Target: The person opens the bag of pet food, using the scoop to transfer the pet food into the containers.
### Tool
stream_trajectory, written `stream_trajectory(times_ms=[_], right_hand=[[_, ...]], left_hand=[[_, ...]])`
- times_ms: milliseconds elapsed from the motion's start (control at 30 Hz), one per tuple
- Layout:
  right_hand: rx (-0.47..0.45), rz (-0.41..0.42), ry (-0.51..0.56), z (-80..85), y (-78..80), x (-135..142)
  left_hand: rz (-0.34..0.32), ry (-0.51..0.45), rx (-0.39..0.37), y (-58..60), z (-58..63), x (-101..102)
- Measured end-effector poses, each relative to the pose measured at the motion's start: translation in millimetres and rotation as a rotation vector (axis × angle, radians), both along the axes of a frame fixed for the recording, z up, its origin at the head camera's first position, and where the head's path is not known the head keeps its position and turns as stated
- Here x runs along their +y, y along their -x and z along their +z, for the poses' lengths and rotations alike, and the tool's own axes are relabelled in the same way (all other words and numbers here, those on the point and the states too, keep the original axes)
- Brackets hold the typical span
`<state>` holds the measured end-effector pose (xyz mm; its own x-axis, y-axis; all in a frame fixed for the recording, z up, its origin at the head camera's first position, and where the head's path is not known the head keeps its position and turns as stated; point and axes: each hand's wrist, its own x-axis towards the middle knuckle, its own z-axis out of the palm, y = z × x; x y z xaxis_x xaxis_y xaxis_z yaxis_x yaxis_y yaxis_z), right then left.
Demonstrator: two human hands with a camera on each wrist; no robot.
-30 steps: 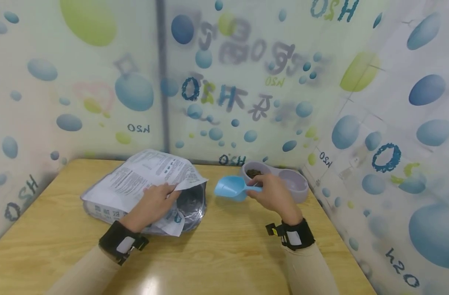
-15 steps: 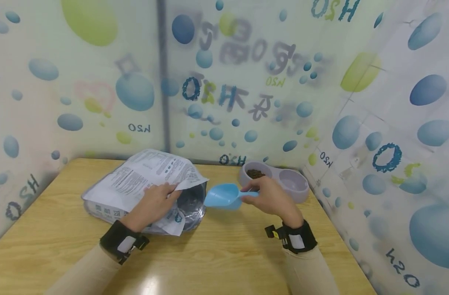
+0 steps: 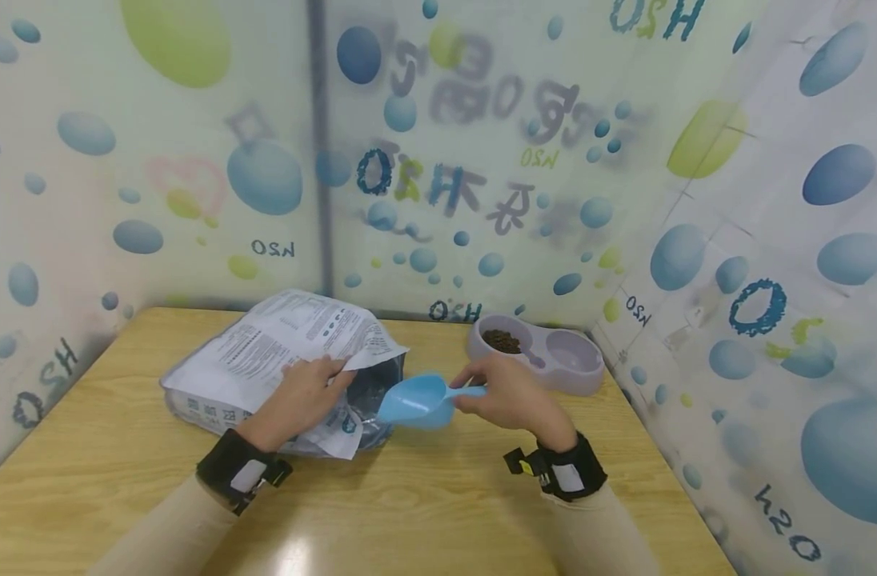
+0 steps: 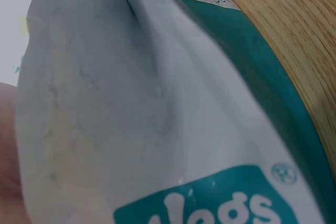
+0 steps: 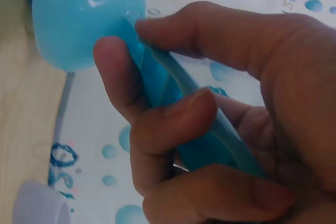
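A blue plastic scoop [image 3: 418, 402] is in my right hand [image 3: 514, 392], fingers curled round its handle [image 5: 178, 77]. Its front edge overlaps the mouth of the pet food bag in the head view. The large white bag [image 3: 266, 336] lies on its side, its silvery mouth facing right. My left hand [image 3: 305, 400] grips the upper edge of that mouth and holds it apart. In the left wrist view the white and teal bag wall [image 4: 105, 103] fills most of the picture, with some of the hand at the left edge. The deep inside of the bag is dark.
Behind my right hand stands a lilac double pet bowl [image 3: 593, 384]. Brown kibble [image 3: 501, 341] lies in its left side. The wooden table [image 3: 410, 512] meets a patterned wall [image 3: 446, 280] at the back and another at the right.
My right hand has brought the scoop left and toward me, from beside the bowl to the bag's mouth. The left hand and bag have stayed in place.
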<state>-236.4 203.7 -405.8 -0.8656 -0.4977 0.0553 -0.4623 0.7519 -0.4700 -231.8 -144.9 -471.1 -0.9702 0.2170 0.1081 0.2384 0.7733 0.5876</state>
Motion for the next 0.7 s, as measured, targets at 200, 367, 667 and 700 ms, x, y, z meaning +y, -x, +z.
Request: stream_trajectory(times_ms=[200, 367, 667, 700], right_hand=[[0.015, 0.002, 0.016, -14.1, -1.7, -19], [0.006, -0.03, 0.023, -23.1, -3.7, -34], [-0.023, -0.09, 0.065, -30.9, -5.1, -60], [-0.024, -0.095, 0.063, -31.1, -4.8, -63]], left_hand=[[-0.003, 0.004, 0.013, -1.3, 0.1, 0], [-0.009, 0.01, -0.001, -0.5, 0.3, 0], [-0.011, 0.04, -0.016, 2.2, -2.5, 3], [-0.008, 0.043, -0.018, 1.6, -2.2, 2]])
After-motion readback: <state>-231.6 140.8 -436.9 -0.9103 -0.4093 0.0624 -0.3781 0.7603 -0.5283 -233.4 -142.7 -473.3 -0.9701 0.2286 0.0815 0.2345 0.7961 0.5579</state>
